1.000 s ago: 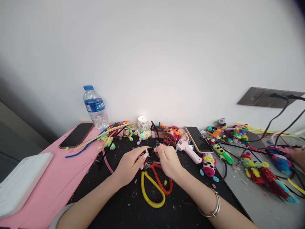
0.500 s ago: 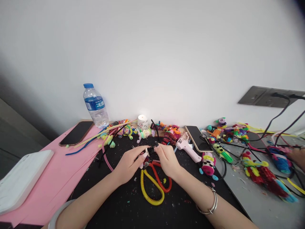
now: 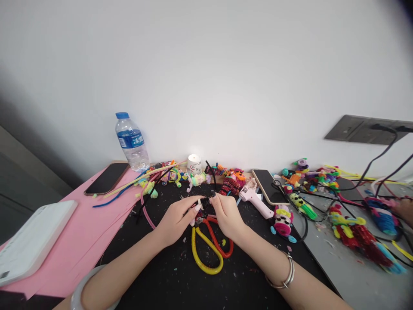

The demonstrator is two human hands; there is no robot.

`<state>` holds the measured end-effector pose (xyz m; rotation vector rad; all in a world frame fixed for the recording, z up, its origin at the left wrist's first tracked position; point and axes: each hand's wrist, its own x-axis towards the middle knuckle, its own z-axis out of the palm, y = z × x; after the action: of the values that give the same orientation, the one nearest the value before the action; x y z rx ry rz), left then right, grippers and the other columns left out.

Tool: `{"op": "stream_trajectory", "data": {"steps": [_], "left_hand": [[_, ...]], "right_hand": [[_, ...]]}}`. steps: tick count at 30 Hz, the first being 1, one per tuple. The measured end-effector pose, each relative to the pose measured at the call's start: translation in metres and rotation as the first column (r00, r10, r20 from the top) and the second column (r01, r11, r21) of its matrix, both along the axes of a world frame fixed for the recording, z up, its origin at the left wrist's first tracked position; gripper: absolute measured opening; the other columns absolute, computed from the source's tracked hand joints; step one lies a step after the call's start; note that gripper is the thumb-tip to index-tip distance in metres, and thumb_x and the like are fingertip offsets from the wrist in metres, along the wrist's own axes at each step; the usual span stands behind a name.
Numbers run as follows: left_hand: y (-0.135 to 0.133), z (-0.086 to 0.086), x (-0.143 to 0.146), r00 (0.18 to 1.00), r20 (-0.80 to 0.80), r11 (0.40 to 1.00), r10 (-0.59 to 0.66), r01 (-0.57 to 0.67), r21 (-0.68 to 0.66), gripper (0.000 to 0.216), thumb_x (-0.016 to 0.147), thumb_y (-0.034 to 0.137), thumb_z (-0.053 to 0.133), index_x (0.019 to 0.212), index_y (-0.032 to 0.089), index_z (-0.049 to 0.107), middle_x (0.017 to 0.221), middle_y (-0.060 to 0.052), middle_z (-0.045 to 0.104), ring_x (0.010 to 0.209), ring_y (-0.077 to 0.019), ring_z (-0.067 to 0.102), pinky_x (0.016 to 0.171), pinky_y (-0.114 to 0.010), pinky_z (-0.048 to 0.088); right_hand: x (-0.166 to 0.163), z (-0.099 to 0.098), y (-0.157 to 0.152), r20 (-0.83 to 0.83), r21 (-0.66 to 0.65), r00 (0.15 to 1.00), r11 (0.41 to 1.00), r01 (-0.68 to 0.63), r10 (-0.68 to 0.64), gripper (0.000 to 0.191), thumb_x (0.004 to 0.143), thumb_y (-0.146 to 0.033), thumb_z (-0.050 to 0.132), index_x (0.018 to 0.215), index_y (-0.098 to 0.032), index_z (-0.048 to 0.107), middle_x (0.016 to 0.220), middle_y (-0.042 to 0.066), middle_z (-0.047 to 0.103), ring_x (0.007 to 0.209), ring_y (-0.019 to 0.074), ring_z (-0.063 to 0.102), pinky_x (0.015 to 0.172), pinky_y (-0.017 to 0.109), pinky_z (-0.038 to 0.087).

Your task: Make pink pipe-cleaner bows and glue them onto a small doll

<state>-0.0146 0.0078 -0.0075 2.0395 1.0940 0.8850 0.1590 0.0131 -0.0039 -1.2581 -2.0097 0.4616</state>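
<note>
My left hand point(image 3: 177, 218) and my right hand point(image 3: 226, 215) meet over the black mat, both closed in a pinch. Between their fingertips is a small black-and-white fuzzy piece point(image 3: 204, 202) that looks like pipe cleaner; the fingers hide much of it. Just below lies a pair of scissors point(image 3: 206, 268) with one yellow and one red handle, its blades partly covered by my hands. To the right of my right hand rests a pale pink glue gun point(image 3: 256, 201).
A water bottle point(image 3: 131, 144), a dark phone point(image 3: 107, 178) and a white device point(image 3: 38, 241) stand or lie on the left. Pipe-cleaner figures point(image 3: 283, 224) and a light-rimmed phone point(image 3: 269, 186) are to the right. Cords run to a wall socket point(image 3: 364, 129). Another person's hand point(image 3: 405, 211) shows at the right edge.
The whole view has shifted slightly. My hands stay together on the small black-and-white piece, with barely any change in the fingers.
</note>
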Motion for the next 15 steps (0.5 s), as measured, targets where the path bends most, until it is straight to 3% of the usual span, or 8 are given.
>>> {"op": "stream_trajectory", "data": {"steps": [5,11,15], "left_hand": [[0.0007,-0.0008,-0.0013,0.999,-0.035,1.0,0.011,-0.01,0.025,0.041,0.091,0.033,0.034,0.123,0.015,0.052,0.074,-0.001,0.063,0.06,-0.0141,0.056,0.076,-0.029,0.043],[-0.0009,0.0057,-0.001,0.999,-0.019,1.0,-0.03,0.03,-0.005,0.039,0.091,0.03,0.034,0.123,0.016,0.051,0.091,-0.004,0.065,0.062,-0.0131,0.057,0.074,-0.027,0.044],[-0.001,0.0076,-0.0012,0.999,-0.03,1.0,-0.028,0.028,0.007,0.038,0.091,0.029,0.034,0.122,0.017,0.052,0.088,-0.004,0.065,0.06,-0.013,0.057,0.073,-0.027,0.044]], "right_hand": [[0.0016,-0.0009,0.001,0.023,-0.018,0.999,0.999,0.027,-0.027,0.037,0.095,-0.03,0.026,0.063,-0.019,0.041,0.057,-0.002,0.045,0.052,0.0112,0.04,0.053,0.022,0.029],[0.0018,-0.0034,0.0017,-0.052,0.021,0.999,1.0,-0.017,0.018,0.036,0.095,-0.03,0.025,0.064,-0.019,0.04,0.056,-0.002,0.044,0.05,0.0111,0.039,0.051,0.023,0.028],[0.0011,-0.0056,0.0012,-0.057,0.021,0.998,1.0,-0.024,0.025,0.035,0.095,-0.029,0.025,0.066,-0.019,0.041,0.058,-0.001,0.047,0.052,0.0118,0.04,0.051,0.024,0.027]]}}
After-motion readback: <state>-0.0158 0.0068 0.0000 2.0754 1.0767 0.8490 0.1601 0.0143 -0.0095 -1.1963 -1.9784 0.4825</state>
